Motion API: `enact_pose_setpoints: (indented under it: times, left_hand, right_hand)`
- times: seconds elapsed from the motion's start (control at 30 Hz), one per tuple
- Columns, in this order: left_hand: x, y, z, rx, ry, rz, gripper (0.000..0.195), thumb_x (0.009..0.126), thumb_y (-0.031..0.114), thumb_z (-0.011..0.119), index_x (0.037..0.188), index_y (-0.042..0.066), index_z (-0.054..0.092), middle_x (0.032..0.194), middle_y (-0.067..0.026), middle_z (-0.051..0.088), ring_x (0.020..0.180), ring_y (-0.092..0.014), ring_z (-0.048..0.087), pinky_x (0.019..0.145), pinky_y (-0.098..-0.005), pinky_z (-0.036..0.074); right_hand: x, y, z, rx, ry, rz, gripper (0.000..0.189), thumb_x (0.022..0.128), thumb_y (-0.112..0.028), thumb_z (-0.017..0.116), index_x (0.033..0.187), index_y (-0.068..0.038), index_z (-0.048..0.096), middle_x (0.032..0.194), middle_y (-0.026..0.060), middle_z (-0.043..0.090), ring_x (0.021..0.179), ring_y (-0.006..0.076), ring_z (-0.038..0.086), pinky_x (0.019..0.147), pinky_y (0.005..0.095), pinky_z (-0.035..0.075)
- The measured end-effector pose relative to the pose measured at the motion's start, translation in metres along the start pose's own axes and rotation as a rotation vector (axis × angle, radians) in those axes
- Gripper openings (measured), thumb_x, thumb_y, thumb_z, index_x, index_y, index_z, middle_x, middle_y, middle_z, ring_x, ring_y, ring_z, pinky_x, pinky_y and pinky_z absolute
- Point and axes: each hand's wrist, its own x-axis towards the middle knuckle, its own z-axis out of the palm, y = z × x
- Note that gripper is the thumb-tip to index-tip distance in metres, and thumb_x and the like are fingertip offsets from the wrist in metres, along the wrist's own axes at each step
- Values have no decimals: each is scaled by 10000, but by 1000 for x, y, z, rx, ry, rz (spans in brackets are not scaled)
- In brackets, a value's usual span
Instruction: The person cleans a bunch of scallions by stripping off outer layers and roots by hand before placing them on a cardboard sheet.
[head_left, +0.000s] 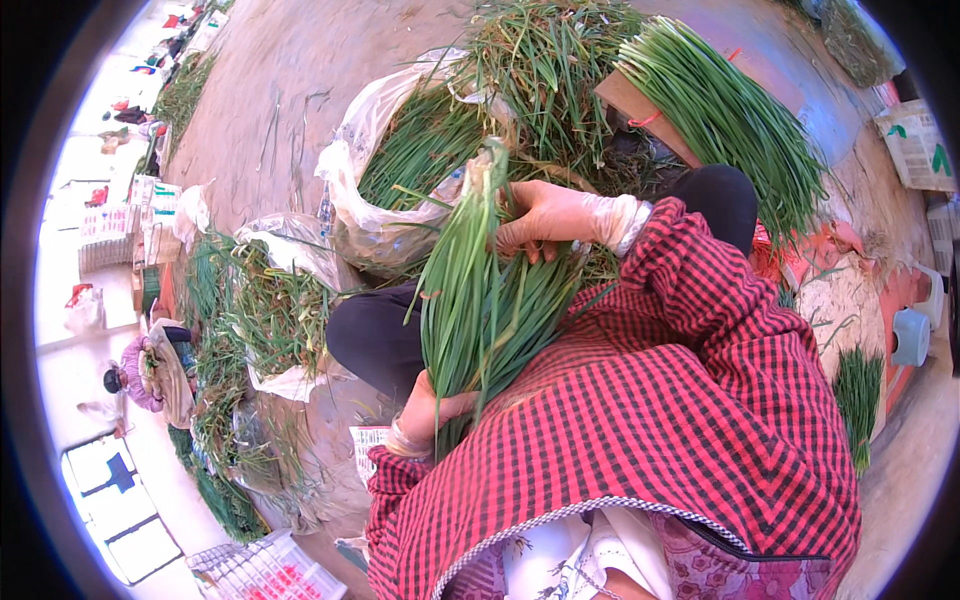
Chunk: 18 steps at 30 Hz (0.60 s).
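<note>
A loose bunch of green chives (469, 285), probably Chinese chives, lies across my lap with its pale stem ends pointing away from me. My left hand (433, 412), in a thin glove, is closed around the leafy lower part of the bunch. Higher up, my right hand (551, 217), gloved too, curls its fingers into the leaves below the stem ends. Some of its fingertips are hidden by the leaves. Just beyond the bunch stands an open clear plastic bag (349, 161) filled with chives (424, 139).
A heap of loose leaves (555, 75) lies ahead. Neat chives (727, 120) rest on a board (637, 112) at front right, and a smaller bundle (859, 405) lies right. Leaf litter (277, 307) spreads left. Plastic crates (274, 566) and another person (154, 371) are farther left.
</note>
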Motion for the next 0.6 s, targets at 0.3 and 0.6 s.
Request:
enact_pose_setpoints:
  times: [0.3,0.6]
  left_hand:
    - [0,13,2,99,-50,-48,552,747,-7,728,1276,-9,571,1098,-61,682,950,-150,627,835,-296,515]
    - [-1,19,-1,88,-133,-43,557,753,19,742,1270,-7,537,888,-76,654,694,-144,596,637,-305,494]
  right_hand:
    - [-11,-9,-34,-60,80,-45,347,869,-395,749,1021,-91,683,631,-67,542,499,19,440,452,196,329]
    - [-31,7,-126,356,703,-304,156,967,-152,615,1085,-91,696,687,-59,589,466,-7,418,379,165,286]
